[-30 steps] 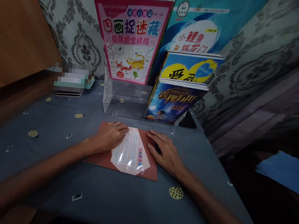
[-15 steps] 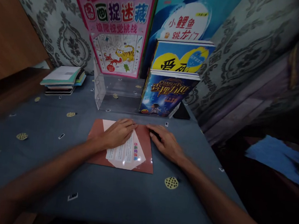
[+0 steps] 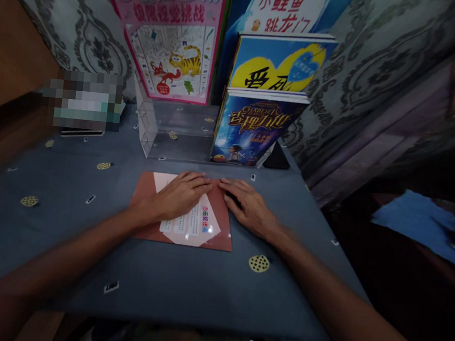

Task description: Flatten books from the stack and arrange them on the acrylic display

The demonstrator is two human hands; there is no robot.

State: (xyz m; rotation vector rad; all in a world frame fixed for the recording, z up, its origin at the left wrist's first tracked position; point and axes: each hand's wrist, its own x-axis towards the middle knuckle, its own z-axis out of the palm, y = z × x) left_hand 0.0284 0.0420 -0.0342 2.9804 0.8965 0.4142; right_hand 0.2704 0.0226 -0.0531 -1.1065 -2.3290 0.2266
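A thin reddish-brown book point(image 3: 221, 234) lies flat on the table, its pale printed panel point(image 3: 189, 231) carrying coloured characters turned sideways. Across its upper middle rests my left hand point(image 3: 180, 194), palm down, with the fingers stretched towards the right. My right hand point(image 3: 248, 204) lies at the book's upper right, fingertips on the cover near the far edge and thumb held a little apart. Both hands are open and neither grips anything. Part of the cover is hidden under the left hand and wrist.
Behind the book stands a clear acrylic rack point(image 3: 146, 130). It holds a pink picture book point(image 3: 169, 58), a blue-and-yellow book point(image 3: 278, 63) and a dark blue book point(image 3: 251, 130). A dark flat object point(image 3: 277, 158) lies beside it. A partly blurred stack point(image 3: 88, 109) sits at the far left.
The view has tipped slightly downward, so the scene sits higher in the picture and a colourful printed item shows at the bottom right. Both hands stay nearly unchanged on the book.
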